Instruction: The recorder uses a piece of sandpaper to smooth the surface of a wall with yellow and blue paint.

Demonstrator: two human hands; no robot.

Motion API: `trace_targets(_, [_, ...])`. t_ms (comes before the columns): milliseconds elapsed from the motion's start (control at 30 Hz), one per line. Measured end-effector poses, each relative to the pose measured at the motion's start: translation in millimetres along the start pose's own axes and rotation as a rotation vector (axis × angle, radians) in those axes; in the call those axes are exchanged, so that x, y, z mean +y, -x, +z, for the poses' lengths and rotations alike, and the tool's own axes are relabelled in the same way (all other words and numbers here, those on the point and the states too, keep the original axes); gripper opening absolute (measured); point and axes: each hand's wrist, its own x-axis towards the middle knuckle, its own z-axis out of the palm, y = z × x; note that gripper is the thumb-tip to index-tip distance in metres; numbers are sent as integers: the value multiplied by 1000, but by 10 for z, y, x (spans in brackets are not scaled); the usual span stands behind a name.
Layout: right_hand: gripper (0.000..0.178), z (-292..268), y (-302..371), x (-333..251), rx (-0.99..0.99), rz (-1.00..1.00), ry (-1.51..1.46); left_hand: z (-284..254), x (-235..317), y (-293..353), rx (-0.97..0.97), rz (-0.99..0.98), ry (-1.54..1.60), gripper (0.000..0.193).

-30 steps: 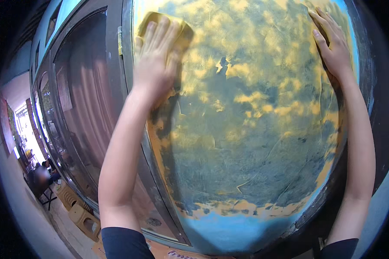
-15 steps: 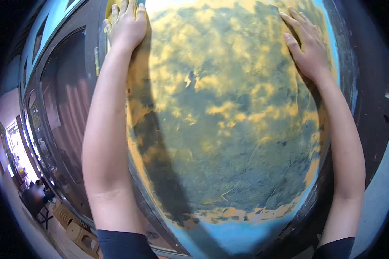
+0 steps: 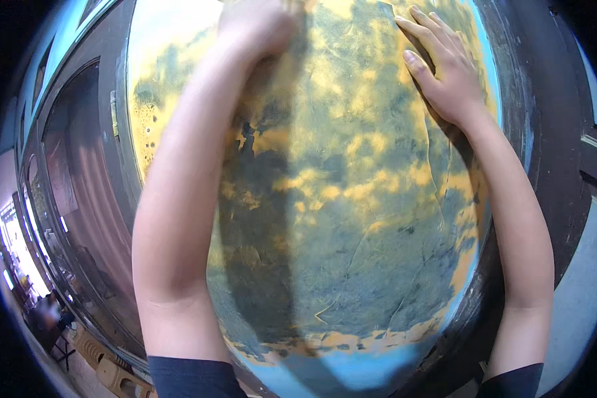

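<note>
A tall panel, patchy dark green-grey and orange-yellow with a blue border, fills the middle of the view. My left hand is over its upper part, smeared by motion and partly cut off by the top edge; its fingers, and anything under them, cannot be made out. Flat against the upper right of the panel rests my right hand, its fingers stretched out and nothing visible in it. Thin raised lines and flaked patches mark the surface, and my left arm's shadow falls down it.
Dark framing borders the panel on both sides. To the left are a brass-coloured hinge and a dark door with a glass pane and a curtain behind it. Tan plastic chairs and a person are at the lower left.
My left hand has swept right across the panel from its upper left edge. The whole view has shifted slightly; my right hand stays in its place on the panel.
</note>
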Motion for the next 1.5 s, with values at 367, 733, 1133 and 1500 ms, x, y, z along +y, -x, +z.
trace_targets(367, [52,-323,-65,-154,-283,299,-106,-233,304,-70,-460,-86,25,55])
trace_targets(733, [51,-216,-113,-230,-324,281,-84,93,-610,23,195,-177,-117,52])
trace_targets(1133, [40,28,52,137,5,-57,-62,-37,-540,63,-398,-58,-101,50])
trace_targets(1500, [54,-261,-276,-325,-359,375,-110,-285,-299,359,-108,-59,76,56])
